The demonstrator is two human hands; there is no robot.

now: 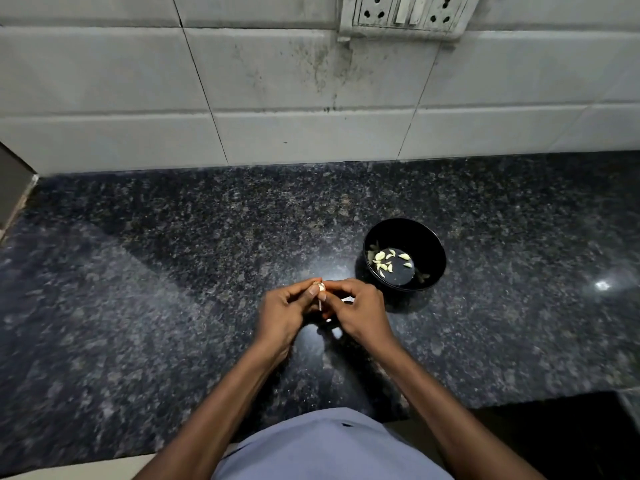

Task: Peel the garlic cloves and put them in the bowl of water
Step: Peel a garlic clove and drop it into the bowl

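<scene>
Both hands meet above the dark granite counter [173,289], just left of a black bowl [429,247]. My left hand [285,313] and my right hand [356,311] pinch one small pale garlic clove [320,286] between their fingertips. A thin strip of skin [321,304] hangs down from the clove. Several peeled cloves [384,261] float in the water in the bowl. Small white bits of peel [336,332] lie on the counter under my hands.
A tiled wall [311,98] with a socket panel [405,15] stands behind the counter. The counter's front edge runs near my body, with a dark gap [554,438] at lower right.
</scene>
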